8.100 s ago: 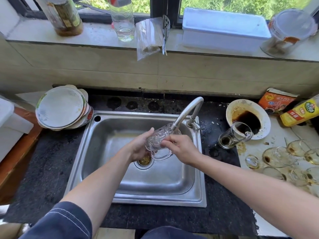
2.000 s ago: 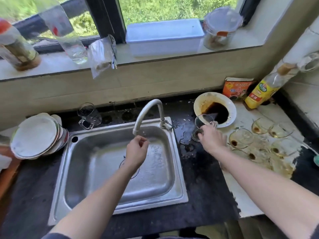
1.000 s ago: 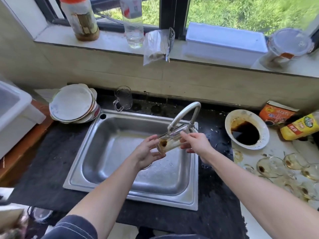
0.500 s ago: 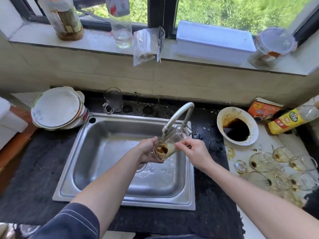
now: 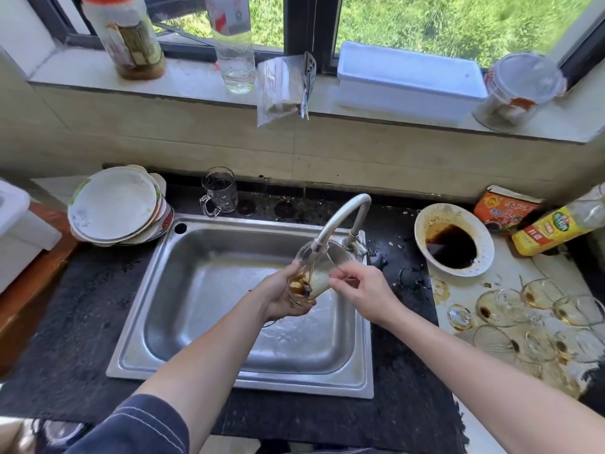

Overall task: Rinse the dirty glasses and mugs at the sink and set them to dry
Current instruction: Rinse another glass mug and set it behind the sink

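Glass (image 5: pixel 319 273) is over the sink (image 5: pixel 203 371), tilted, with its mouth right under the tap (image 5: pixel 343 217) spout. There's brown residue in its base.

Left hand (image 5: pixel 281 298) cups the base, fingers (image 5: pixel 301 304) curled round it. Right hand (image 5: pixel 366 291) pinches the wall near the rim. So both hands are holding the glass, neither one free.

Handling, as we judge it:
- Thin clear wall, rigid and brittle. A knock against the steel spout or the sink edge probably chips the rim.
- Wet and likely greasy, so slippery. We don't trust the rim pinch alone.
- Light when empty, and the weight shifts as it fills. We keep it tilted so it drains.
- Best hold is a wrap round the lower body, where the base looks thickest. We use the rim only to steady and turn it.
- The spout is close to the rim, so we lower the glass clear before swinging it out.

One mug (image 5: pixel 219 191) stands upright on the bench (image 5: pixel 82 306) behind the sink, at its back-left corner. That looks like the drying spot. The dirty glasses (image 5: pixel 523 309) lie bunched to the right, near the sauce bowl (image 5: pixel 422 231). They're touching each other, so we lift them one at a time.
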`<action>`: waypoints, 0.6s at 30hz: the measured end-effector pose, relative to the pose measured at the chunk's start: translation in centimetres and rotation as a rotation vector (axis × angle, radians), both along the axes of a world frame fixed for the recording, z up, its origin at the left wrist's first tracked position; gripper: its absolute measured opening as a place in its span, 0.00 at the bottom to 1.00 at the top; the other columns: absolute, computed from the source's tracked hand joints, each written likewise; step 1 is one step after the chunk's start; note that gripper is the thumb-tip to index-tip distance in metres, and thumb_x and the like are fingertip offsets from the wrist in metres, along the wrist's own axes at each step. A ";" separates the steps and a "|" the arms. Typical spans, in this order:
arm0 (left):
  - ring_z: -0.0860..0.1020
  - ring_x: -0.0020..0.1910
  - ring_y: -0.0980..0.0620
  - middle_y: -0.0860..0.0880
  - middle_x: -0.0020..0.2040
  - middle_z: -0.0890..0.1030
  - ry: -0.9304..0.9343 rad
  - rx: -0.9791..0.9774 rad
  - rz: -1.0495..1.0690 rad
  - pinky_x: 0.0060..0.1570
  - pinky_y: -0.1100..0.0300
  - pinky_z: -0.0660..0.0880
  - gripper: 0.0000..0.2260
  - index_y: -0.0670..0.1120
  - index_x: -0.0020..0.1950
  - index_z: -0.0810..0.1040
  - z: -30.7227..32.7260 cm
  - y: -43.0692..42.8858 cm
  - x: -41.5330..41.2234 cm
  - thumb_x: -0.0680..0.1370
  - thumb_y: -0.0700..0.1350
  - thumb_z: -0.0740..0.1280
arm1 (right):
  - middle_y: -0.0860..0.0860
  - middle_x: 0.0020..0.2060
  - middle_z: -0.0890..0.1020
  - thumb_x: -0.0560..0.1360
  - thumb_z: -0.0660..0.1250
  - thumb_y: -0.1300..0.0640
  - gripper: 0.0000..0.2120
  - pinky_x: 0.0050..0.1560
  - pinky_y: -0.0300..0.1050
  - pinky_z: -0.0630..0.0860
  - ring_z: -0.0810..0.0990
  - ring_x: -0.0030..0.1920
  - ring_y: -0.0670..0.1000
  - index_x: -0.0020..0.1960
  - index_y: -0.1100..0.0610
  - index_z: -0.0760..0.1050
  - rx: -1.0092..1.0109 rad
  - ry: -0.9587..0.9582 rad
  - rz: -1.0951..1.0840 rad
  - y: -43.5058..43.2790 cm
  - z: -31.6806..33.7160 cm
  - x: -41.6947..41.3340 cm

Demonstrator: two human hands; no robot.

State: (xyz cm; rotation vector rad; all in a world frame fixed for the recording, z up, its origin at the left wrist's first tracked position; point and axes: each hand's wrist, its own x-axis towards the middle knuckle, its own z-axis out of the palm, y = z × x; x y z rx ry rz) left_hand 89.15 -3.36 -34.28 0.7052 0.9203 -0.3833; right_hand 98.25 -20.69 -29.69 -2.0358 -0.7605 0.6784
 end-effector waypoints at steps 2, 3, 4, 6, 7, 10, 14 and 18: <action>0.77 0.44 0.42 0.40 0.46 0.80 -0.046 -0.014 0.065 0.44 0.50 0.76 0.18 0.43 0.54 0.76 -0.3 0.0 -0.5 0.78 0.57 0.62 | 0.51 0.51 0.81 0.73 0.73 0.51 0.05 0.54 0.48 0.78 0.80 0.51 0.49 0.42 0.52 0.80 -0.026 0.109 -0.068 0.8 0.0 0.4; 0.77 0.44 0.43 0.41 0.46 0.80 -0.071 -0.004 0.083 0.45 0.49 0.75 0.16 0.44 0.55 0.76 -0.5 0.1 -0.8 0.78 0.55 0.63 | 0.53 0.52 0.80 0.72 0.73 0.48 0.09 0.54 0.52 0.79 0.80 0.51 0.51 0.43 0.52 0.80 -0.017 0.173 -0.110 1.3 0.1 0.4; 0.78 0.44 0.44 0.42 0.46 0.81 -0.092 0.014 0.089 0.47 0.47 0.75 0.14 0.45 0.56 0.76 -0.5 0.1 -1.0 0.78 0.54 0.64 | 0.54 0.51 0.80 0.69 0.74 0.43 0.13 0.54 0.57 0.80 0.81 0.49 0.53 0.43 0.51 0.79 -0.010 0.216 -0.160 1.8 0.2 0.3; 0.78 0.44 0.45 0.42 0.45 0.82 -0.115 0.027 0.101 0.48 0.46 0.75 0.11 0.45 0.55 0.77 -0.4 0.2 -1.4 0.79 0.51 0.63 | 0.54 0.48 0.79 0.63 0.74 0.35 0.19 0.53 0.61 0.79 0.81 0.48 0.56 0.41 0.47 0.74 -0.005 0.201 -0.242 2.7 -0.2 0.1; 0.79 0.43 0.45 0.43 0.45 0.81 -0.116 0.034 0.110 0.48 0.46 0.76 0.11 0.46 0.55 0.77 -0.4 0.3 -1.5 0.79 0.51 0.63 | 0.52 0.48 0.78 0.61 0.74 0.34 0.20 0.52 0.61 0.78 0.79 0.49 0.56 0.42 0.45 0.72 -0.002 0.179 -0.253 3.0 -0.4 -0.1; 0.78 0.42 0.44 0.44 0.47 0.79 -0.165 0.094 0.141 0.45 0.45 0.76 0.05 0.49 0.53 0.76 -0.2 0.7 -2.0 0.79 0.47 0.64 | 0.45 0.57 0.72 0.60 0.76 0.40 0.30 0.51 0.58 0.80 0.78 0.56 0.53 0.58 0.39 0.68 0.038 0.206 -0.289 3.6 -0.6 -0.4; 0.76 0.44 0.44 0.47 0.47 0.77 -0.211 0.108 0.149 0.54 0.39 0.71 0.05 0.50 0.48 0.76 -0.2 0.8 -2.6 0.79 0.42 0.62 | 0.48 0.63 0.69 0.65 0.79 0.52 0.42 0.39 0.51 0.84 0.79 0.57 0.55 0.73 0.53 0.63 -0.072 0.421 -0.247 3.8 0.0 0.0; 0.78 0.48 0.40 0.42 0.52 0.79 -0.170 0.026 0.154 0.60 0.32 0.66 0.12 0.47 0.52 0.78 0.1 1.1 -2.8 0.76 0.49 0.58 | 0.50 0.50 0.75 0.65 0.79 0.61 0.27 0.40 0.52 0.83 0.78 0.50 0.51 0.60 0.55 0.72 -0.036 0.354 -0.142 3.5 1.0 -0.2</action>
